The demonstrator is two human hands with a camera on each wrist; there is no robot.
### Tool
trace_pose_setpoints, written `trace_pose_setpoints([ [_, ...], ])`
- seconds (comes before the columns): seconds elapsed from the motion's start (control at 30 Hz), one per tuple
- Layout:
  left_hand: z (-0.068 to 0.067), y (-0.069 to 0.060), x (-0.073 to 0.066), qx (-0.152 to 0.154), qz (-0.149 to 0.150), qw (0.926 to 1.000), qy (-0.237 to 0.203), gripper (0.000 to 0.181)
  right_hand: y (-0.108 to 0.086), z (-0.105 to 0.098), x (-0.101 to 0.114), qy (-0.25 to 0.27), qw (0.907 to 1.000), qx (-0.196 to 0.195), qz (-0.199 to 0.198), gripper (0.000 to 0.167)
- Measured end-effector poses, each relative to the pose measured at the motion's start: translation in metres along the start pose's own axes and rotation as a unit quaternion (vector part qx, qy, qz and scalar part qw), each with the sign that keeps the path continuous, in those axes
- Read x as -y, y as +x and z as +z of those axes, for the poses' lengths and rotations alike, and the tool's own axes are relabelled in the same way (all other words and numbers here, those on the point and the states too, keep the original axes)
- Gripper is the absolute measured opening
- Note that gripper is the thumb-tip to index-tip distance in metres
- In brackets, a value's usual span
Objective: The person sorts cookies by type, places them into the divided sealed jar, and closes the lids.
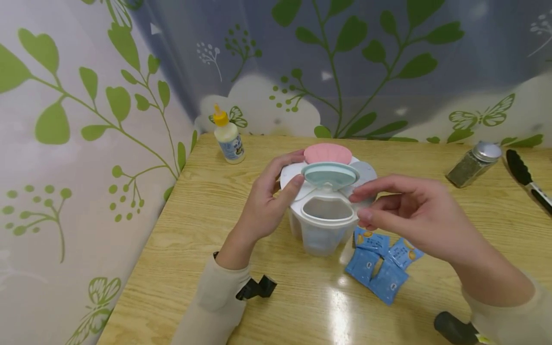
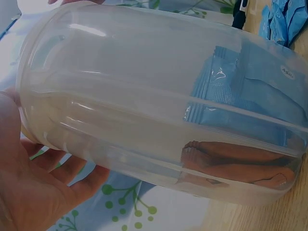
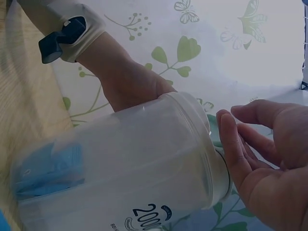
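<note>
Head view, hands (image 1: pixel 269 203) (image 1: pixel 409 211) flanking container (image 1: pixel 321 239), opening (image 1: pixel 327 209) uncovered, right perhaps touching

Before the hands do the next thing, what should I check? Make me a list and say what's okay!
1. Container steady: ok, it stands upright on the table and the left hand holds its top.
2. Pale green lid up: ok, it is open.
3. Right hand free: ok, it holds nothing.
4. Right fingertips off the container: cannot tell; they are very close to its top.
5. Blue packets nearby: ok, four lie beside the container.
6. Open compartment empty: cannot tell; its bottom does not show clearly.
</note>
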State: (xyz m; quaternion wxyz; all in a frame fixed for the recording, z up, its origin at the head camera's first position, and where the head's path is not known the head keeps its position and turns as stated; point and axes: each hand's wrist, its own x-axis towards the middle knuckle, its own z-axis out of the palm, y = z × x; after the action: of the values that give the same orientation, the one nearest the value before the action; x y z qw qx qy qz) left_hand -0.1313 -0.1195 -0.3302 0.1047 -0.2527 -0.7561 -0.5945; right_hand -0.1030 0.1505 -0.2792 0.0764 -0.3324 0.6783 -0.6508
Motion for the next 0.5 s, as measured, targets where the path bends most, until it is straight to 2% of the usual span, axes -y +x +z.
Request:
trace_pose_setpoints([
  [0.17,0.000,-0.001,0.000,0.002,-0.001,1.0000,0.000,0.040,-0.009,-0.008,-0.006,0.008,0.9992,-0.017,-0.036,0.035],
  [0.3,0.000,-0.001,0.000,0.001,-0.003,1.0000,0.001,0.039,-0.016,-0.013,-0.014,0.048,0.9957,-0.026,-0.076,0.040],
  [0.5,-0.001,0.000,0.000,0.001,-0.004,1.0000,0.003,0.037,-0.023,-0.020,-0.023,0.073,0.9928,-0.031,-0.090,0.043],
])
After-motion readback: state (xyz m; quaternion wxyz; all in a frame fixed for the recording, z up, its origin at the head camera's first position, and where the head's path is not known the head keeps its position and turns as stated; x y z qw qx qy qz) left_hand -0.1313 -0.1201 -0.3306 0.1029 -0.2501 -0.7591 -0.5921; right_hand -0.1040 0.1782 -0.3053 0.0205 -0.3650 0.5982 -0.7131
